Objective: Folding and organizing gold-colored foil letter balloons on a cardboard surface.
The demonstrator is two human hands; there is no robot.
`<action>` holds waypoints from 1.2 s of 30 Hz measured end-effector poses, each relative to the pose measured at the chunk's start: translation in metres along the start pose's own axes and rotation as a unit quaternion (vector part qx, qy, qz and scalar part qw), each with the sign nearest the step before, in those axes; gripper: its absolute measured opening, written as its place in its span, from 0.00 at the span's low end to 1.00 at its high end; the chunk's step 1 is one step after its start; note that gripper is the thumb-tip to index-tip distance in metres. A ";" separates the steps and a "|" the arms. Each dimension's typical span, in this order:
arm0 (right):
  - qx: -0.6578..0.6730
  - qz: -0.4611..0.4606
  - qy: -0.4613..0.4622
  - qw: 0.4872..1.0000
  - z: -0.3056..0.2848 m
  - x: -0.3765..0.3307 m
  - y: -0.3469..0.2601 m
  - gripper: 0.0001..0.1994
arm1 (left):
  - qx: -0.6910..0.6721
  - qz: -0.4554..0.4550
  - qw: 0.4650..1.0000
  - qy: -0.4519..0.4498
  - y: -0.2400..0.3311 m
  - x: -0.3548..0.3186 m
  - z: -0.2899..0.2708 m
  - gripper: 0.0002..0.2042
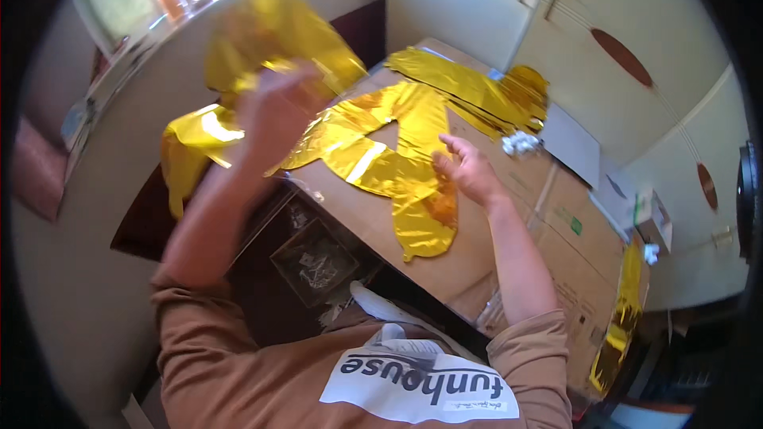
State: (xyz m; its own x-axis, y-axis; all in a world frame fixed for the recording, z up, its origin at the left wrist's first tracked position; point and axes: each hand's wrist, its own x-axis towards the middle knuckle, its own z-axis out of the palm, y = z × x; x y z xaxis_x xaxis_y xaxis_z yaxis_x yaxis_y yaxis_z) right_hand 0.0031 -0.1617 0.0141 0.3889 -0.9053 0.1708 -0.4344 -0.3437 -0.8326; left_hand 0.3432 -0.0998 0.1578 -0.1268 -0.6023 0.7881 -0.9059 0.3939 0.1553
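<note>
A flat gold foil balloon, shaped with an opening in its middle, lies on the cardboard-topped table. My right hand is over its right edge, fingers apart and gripping nothing; whether the fingertips touch the foil I cannot tell. My left hand is raised at the table's far left and smeared by motion. Beside and behind it is another gold foil piece, lifted and blurred. More gold foil hangs over the table's left side, below that hand. Whether my left fingers grip the foil is unclear.
Folded gold foil balloons lie at the table's far edge, near a crumpled white bit and a pale flat sheet. A gold strip lies along the right edge. White cabinets stand behind; a small box sits at right.
</note>
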 end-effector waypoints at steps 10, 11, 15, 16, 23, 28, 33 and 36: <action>0.220 0.299 0.088 0.924 -0.135 -0.239 -0.002 0.09 | -0.437 0.140 0.802 -0.383 0.308 -0.117 0.088 0.26; 0.225 0.341 0.144 0.901 -0.137 -0.253 -0.008 0.04 | -0.465 0.166 0.777 -0.391 0.312 -0.123 0.092 0.28; 0.152 0.334 0.294 0.883 -0.169 -0.322 0.051 0.04 | -0.426 0.165 0.690 -0.562 0.303 -0.093 0.113 0.33; 0.024 0.328 0.316 0.890 -0.175 -0.326 0.062 0.06 | -0.362 0.217 0.742 -0.521 0.294 -0.095 0.135 0.33; -0.414 0.110 0.231 0.873 -0.180 -0.331 0.061 0.25 | -0.247 0.283 0.841 -0.389 0.269 -0.100 0.178 0.30; -0.448 0.104 0.186 0.868 -0.181 -0.342 0.085 0.25 | -0.227 0.239 0.819 -0.469 0.289 -0.072 0.162 0.25; -0.404 0.103 0.206 0.886 -0.185 -0.329 0.082 0.26 | -0.328 0.296 0.814 -0.377 0.311 -0.051 0.231 0.21; -0.373 0.102 0.213 0.897 -0.190 -0.345 0.066 0.27 | -0.370 0.339 0.798 -0.333 0.324 -0.053 0.269 0.21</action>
State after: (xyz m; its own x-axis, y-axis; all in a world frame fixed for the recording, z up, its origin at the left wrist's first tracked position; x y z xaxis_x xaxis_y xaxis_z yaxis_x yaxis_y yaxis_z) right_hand -0.3139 0.0804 -0.0003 -0.0370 -0.9270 0.3733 -0.9457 -0.0882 -0.3127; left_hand -0.0528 -0.1271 0.0061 -0.8970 -0.2141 0.3867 -0.0817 0.9401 0.3310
